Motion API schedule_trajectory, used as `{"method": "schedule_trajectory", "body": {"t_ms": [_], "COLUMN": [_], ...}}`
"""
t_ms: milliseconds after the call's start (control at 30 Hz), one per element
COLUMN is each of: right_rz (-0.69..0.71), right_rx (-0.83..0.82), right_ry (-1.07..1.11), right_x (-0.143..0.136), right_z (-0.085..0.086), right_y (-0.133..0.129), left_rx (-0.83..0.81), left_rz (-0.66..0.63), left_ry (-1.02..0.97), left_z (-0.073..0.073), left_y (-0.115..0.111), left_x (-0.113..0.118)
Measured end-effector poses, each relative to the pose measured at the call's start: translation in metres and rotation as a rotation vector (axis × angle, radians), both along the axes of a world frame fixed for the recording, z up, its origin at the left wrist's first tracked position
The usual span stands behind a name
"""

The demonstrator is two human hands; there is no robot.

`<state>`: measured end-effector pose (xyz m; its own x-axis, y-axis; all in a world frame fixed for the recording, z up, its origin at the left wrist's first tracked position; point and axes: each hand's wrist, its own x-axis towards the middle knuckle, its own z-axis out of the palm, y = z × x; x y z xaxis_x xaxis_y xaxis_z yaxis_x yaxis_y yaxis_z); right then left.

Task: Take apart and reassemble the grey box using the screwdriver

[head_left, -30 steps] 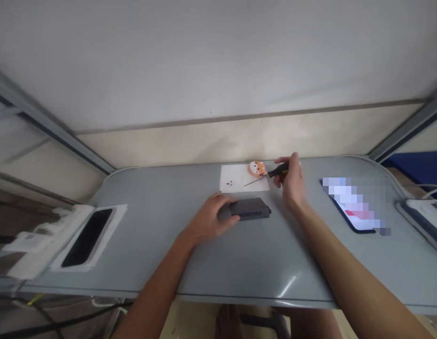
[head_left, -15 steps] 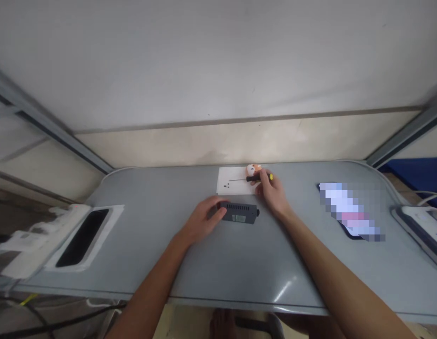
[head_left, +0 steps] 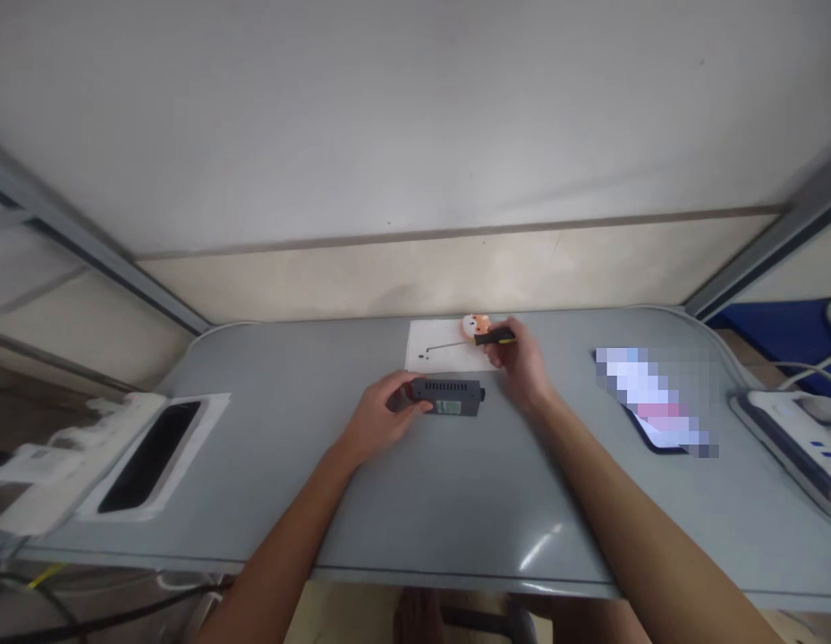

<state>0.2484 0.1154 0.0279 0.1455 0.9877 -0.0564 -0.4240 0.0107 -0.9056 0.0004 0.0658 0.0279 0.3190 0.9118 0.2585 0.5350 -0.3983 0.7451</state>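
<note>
A dark vented box (head_left: 467,399) sits near the middle of the table (head_left: 415,514), its slots and pale label visible. Its casing appears closed; whether it is fastened cannot be determined. Small dark pieces (head_left: 421,356) lie loose on the white paper (head_left: 445,360) just beyond, none visibly being fitted. How much work is complete or outstanding cannot be established. The left hand (head_left: 377,419) has its grip partly open, thumb and fingers about the box's left end. The right hand (head_left: 524,365) has its grip closed around the handle of a screwdriver (head_left: 494,337), the tip over the paper beside the pieces; contact cannot be confirmed. An orange-and-white figure (head_left: 474,325) rests at the paper's far edge. A lit phone (head_left: 662,433) lies well to the right.
</note>
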Motion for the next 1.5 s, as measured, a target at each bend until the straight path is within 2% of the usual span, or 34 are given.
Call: {"method": "schedule_trajectory", "body": {"t_ms": [167, 433, 767, 867, 1000, 1233, 1333, 1500], "right_rz": [0.067, 0.116, 0.162, 0.151, 0.122, -0.059, -0.131, -0.127], "right_rx": [-0.019, -0.027, 0.021, 0.040, 0.011, 0.061, 0.075, 0.089], "right_ry": [0.109, 0.083, 0.070, 0.046, 0.082, 0.178, 0.185, 0.166], "right_x": [-0.002, -0.008, -0.006, -0.006, -0.004, 0.015, 0.022, 0.028], "right_z": [0.009, -0.003, -0.003, -0.003, 0.005, 0.013, 0.014, 0.016], "right_y": [-0.005, -0.006, -0.010, -0.010, -0.009, -0.003, -0.001, -0.001], "left_rx": [0.113, 0.321, 0.525, 0.537, 0.575, 0.692, 0.725, 0.709], "left_rz": [0.008, 0.013, -0.021, -0.011, 0.017, 0.052, 0.050, -0.064], "left_ry": [0.013, 0.018, 0.028, 0.058, 0.070, 0.161, 0.237, 0.303], "left_z": [0.001, 0.000, 0.006, 0.006, 0.004, 0.001, 0.008, 0.028], "left_y": [-0.004, -0.007, -0.008, -0.009, -0.009, -0.009, -0.011, -0.008], "left_x": [-0.002, -0.004, 0.003, 0.003, 0.002, 0.006, 0.017, 0.045]}}
